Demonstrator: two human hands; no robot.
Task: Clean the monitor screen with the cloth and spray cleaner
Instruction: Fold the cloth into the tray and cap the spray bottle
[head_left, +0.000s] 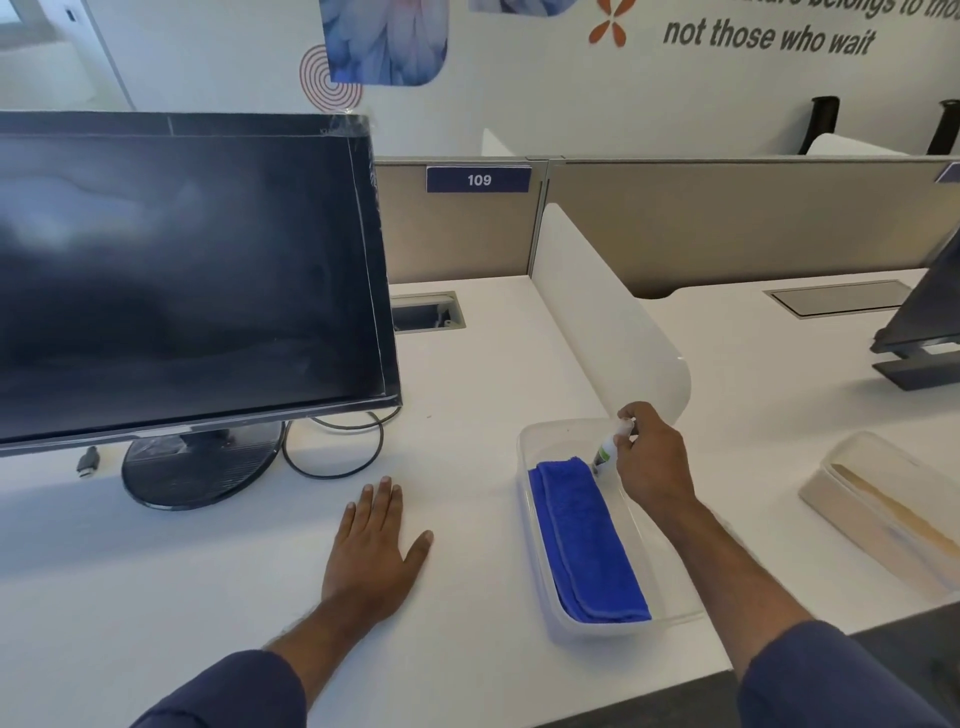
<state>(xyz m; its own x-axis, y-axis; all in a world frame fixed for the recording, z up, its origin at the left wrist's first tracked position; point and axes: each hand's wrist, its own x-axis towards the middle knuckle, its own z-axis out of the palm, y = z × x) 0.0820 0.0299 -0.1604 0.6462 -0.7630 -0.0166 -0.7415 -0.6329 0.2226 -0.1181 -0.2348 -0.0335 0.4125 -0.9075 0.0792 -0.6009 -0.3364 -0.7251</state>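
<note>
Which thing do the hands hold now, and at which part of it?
The right hand holds the small white spray bottle near its top, inside the clear plastic tray. The left hand lies flat on the white desk, holding nothing.

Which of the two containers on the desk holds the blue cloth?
The clear tray under the right hand holds the blue cloth; the beige box farther right does not.

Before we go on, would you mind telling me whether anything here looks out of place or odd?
The monitor bezel still wears wrinkled protective film along its right edge, and a loose cable plug lies unconnected beside the stand. Nothing is spilled.
</note>
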